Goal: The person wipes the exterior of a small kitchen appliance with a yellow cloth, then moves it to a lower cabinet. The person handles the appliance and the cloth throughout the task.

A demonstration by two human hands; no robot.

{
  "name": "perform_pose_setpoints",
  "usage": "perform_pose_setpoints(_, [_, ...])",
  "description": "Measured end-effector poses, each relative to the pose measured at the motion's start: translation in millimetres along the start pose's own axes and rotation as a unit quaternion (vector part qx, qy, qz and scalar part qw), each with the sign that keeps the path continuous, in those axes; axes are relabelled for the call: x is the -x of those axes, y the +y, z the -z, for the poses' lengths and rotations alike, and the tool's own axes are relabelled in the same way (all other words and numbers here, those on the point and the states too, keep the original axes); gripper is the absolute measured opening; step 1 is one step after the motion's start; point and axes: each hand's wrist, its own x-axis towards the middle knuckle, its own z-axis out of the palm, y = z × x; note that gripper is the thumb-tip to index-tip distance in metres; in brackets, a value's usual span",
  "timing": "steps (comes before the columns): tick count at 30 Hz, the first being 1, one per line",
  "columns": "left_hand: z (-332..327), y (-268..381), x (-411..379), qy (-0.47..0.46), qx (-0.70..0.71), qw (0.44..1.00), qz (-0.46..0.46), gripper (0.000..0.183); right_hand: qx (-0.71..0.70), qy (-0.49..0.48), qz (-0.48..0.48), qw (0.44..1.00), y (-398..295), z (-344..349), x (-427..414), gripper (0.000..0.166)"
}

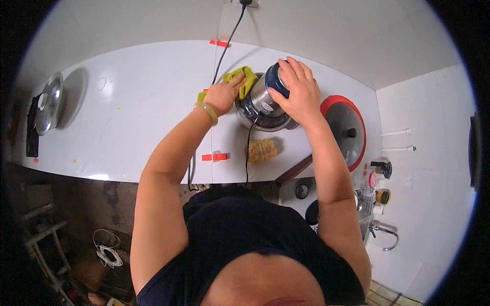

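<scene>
My left hand (222, 98) presses a yellow-green cloth (248, 82) against the left side of an electric food chopper. My right hand (300, 90) is spread over the dark blue top (274, 81) of the chopper's steel motor unit (264, 97), fingers wrapped around its rim. That unit sits over a clear bowl (264, 126), whose contents I cannot make out. A black cord (249, 147) runs from the chopper towards the counter's front edge. In front of the bowl lies a tan, fibrous loofah-like roll (262, 151).
On the right is a red-rimmed pan with a glass lid (346, 132), its brown handle (294, 171) pointing towards me. A metal lid (49, 103) leans at the far left. Another black cord (231, 38) descends from the wall socket. A faucet (386, 233) and dish rack (363, 197) are at right.
</scene>
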Motion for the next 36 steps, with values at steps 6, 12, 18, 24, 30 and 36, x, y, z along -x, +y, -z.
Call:
perform_pose_setpoints(6, [-19,34,45,0.088,0.065,0.994,0.007,0.065,0.018,0.025,-0.011,0.999,-3,-5,1,0.063])
perform_pose_setpoints(12, [-17,47,71,0.102,0.06,0.992,-0.036,0.066,0.014,0.033,-0.009,0.999,-3,-5,0,0.063])
perform_pose_setpoints(18, [-17,52,81,0.085,0.045,0.993,-0.062,0.055,0.013,0.033,-0.01,0.999,-4,-5,0,0.062])
perform_pose_setpoints(24, [-19,45,84,0.061,0.079,0.99,-0.1,0.051,0.014,0.039,-0.008,0.999,-2,-6,0,0.061])
perform_pose_setpoints(30, [-25,49,86,0.063,0.082,0.988,-0.115,0.043,0.006,0.038,-0.011,0.999,-2,-8,1,0.062])
perform_pose_setpoints(36, [-18,43,79,0.088,0.041,0.987,-0.126,0.041,0.007,0.044,-0.01,0.999,-2,-8,1,0.061])
